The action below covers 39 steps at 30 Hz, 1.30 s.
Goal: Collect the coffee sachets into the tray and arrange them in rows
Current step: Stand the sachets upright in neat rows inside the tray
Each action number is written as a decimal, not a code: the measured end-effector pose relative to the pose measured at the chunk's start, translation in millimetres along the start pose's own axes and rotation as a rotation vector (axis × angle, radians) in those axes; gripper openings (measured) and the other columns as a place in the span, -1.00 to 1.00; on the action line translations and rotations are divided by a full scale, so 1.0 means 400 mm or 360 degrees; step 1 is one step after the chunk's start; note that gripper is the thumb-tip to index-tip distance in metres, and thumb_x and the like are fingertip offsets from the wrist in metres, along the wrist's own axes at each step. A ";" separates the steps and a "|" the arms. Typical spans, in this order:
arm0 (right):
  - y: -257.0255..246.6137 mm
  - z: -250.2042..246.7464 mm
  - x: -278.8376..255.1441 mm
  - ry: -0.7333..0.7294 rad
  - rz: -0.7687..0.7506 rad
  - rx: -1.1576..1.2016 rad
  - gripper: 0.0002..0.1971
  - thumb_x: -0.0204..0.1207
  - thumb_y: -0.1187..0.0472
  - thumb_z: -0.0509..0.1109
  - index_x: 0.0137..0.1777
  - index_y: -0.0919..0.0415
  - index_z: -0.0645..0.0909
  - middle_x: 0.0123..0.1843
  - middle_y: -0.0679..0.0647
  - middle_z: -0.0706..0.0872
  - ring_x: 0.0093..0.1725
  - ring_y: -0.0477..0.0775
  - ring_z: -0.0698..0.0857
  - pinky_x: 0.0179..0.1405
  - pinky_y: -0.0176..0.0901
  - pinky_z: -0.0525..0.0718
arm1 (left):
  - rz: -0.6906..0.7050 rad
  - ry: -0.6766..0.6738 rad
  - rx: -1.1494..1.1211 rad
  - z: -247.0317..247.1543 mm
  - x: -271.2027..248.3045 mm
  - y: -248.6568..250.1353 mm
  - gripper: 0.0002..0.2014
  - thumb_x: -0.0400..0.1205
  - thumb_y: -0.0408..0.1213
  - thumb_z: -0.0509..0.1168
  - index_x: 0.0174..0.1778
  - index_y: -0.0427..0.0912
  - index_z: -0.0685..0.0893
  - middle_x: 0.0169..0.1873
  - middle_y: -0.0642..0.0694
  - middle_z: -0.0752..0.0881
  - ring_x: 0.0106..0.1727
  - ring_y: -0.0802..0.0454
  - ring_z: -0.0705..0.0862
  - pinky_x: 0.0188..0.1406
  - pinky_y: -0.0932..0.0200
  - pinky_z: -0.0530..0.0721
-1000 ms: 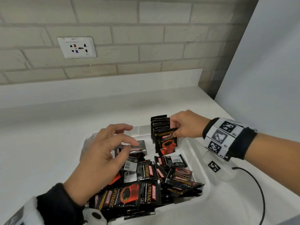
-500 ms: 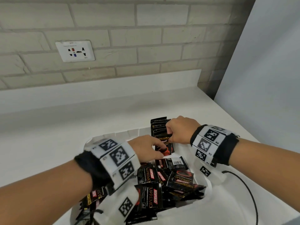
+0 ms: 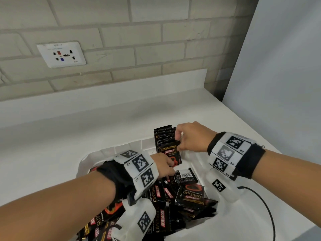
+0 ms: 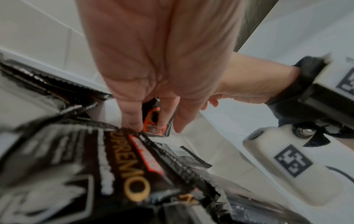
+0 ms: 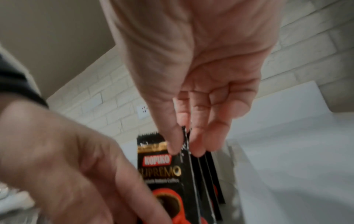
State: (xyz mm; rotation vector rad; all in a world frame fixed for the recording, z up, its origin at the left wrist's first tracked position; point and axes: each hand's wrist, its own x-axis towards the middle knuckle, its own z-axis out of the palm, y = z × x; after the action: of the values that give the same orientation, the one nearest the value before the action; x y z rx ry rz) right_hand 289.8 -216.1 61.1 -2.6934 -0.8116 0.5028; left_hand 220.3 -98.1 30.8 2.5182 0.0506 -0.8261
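A white tray (image 3: 107, 152) holds a loose pile of black Kopiko sachets (image 3: 189, 193) at the front. A short row of upright sachets (image 3: 164, 136) stands at its back right. My right hand (image 3: 178, 141) pinches the top right edges of these upright sachets (image 5: 199, 166) between thumb and fingers (image 5: 197, 141). My left hand (image 3: 171, 166) grips the lower end of the front sachet (image 3: 171, 152), the one with the red cup (image 4: 153, 119). In the right wrist view the front sachet (image 5: 159, 166) faces the camera, with the left hand (image 5: 76, 166) low beside it.
The tray sits on a white counter (image 3: 52, 136) against a brick wall with a socket (image 3: 61, 54). A white panel (image 3: 278, 66) closes off the right side. A black cable (image 3: 267, 209) curves across the counter to the right of the tray.
My left hand has moved from above the loose pile, fingers spread, to the row and taken hold of the front sachet's bottom. The right hand stays on the row's top edges.
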 end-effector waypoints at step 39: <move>-0.014 0.005 -0.036 -0.0268 0.0394 0.1676 -0.34 0.65 -0.03 0.12 0.64 0.08 -0.10 0.31 0.21 0.56 -0.10 0.02 0.64 0.19 -0.08 0.52 | -0.0012 0.0123 -0.0623 0.006 0.006 0.006 -0.54 0.62 -0.44 0.19 0.44 -0.04 0.50 0.18 -0.16 0.64 -0.23 0.02 0.62 -0.41 0.43 0.47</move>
State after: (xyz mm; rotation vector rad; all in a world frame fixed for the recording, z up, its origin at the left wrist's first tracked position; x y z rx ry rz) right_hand 275.0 -219.6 64.8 -1.7675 -0.1293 0.9033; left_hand 221.2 -101.7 28.8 2.1792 0.2252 -0.6487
